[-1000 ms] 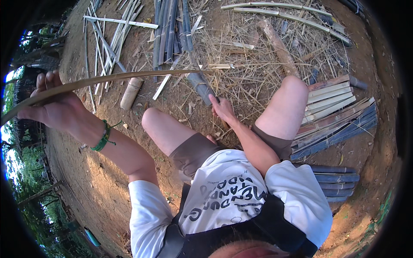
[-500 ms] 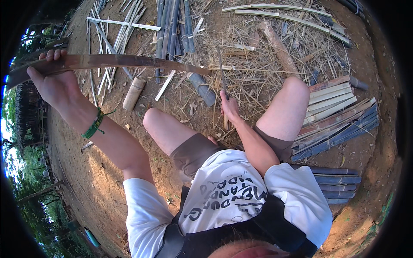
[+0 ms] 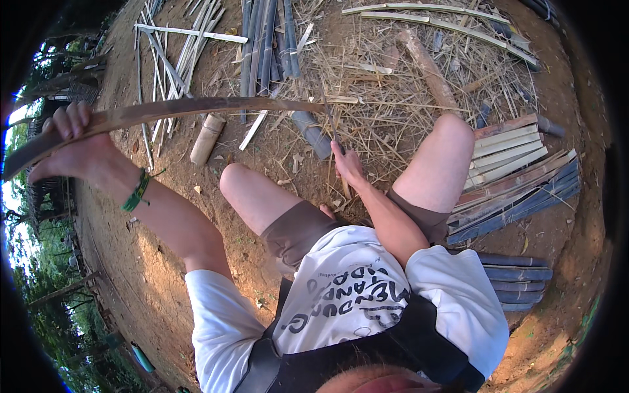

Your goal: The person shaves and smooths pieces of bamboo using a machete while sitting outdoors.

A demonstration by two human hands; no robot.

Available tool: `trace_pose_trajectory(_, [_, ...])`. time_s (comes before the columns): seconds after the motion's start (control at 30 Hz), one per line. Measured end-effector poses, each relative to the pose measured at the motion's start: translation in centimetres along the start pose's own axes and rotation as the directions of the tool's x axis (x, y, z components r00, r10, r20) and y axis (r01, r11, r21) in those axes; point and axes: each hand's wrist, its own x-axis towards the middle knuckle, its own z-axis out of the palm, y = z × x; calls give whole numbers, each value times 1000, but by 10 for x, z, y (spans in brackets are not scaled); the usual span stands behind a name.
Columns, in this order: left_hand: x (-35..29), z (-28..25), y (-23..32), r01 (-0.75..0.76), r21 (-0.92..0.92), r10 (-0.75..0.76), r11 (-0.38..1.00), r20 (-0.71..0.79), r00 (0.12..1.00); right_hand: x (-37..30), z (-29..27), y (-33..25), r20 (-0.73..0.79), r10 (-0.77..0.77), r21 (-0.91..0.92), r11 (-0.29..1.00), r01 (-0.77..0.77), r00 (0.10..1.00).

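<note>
A long brown bamboo strip stretches from the far left across the front of me, bent in the picture. My left hand is closed around it near its left end, fingers over the top edge and thumb below. Between my knees my right hand grips the dark handle of a knife, whose thin blade points away from me. The strip's right end meets the blade, or lies just beside it; I cannot tell whether they touch.
Split bamboo pieces lie stacked beyond my right knee, with dark ones nearer. A short bamboo section and a dark piece rest on the dirt. Straw-like shavings, a log and pale strips lie farther off.
My left hand has shifted slightly down and left, and the strip has turned from its broad face toward its edge. My right hand has barely moved, with the knife still in it.
</note>
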Motion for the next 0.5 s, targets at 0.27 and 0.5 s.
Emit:
trace_pose_trajectory(0.27, [-19,23,62,-182,446,296,876,-201,934,-4,3,-13,17,-48,-103,993,50,999])
trace_pose_trajectory(0.5, [-45,8,46,-204,344,269,916,-152,951,-34,28,-37,94,-283,-191,936,296,954])
